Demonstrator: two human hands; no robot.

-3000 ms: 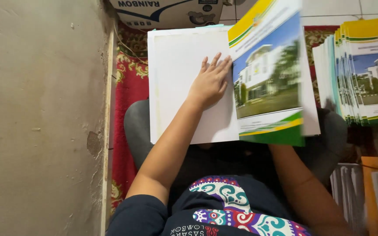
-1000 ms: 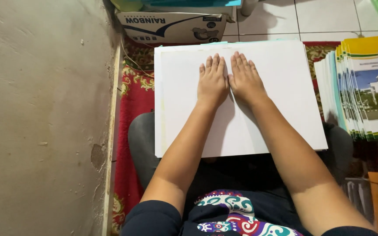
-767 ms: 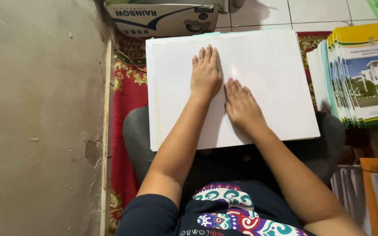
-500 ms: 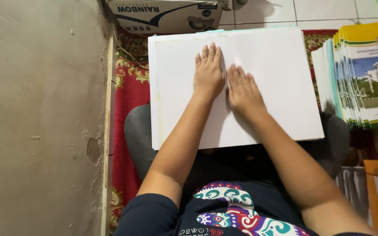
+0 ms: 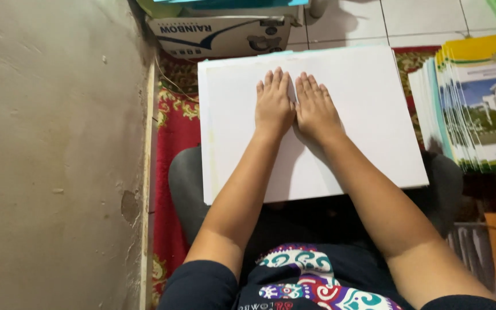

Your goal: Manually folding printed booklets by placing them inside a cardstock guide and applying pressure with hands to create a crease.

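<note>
The white sheet stack (image 5: 351, 132) lies flat across your lap, a wide rectangle with its blank face up and its long edges running side to side. Its top surface is plain white, with no print showing. Along its left edge you can see many thin layers lying slightly out of line, and a faint pale blue-green line shows along the far edge. The stack sits slightly askew, its right end lower in view than its left. Its far edge lies just short of the cardboard box (image 5: 222, 35), and its near edge overhangs your dark lap.
</note>
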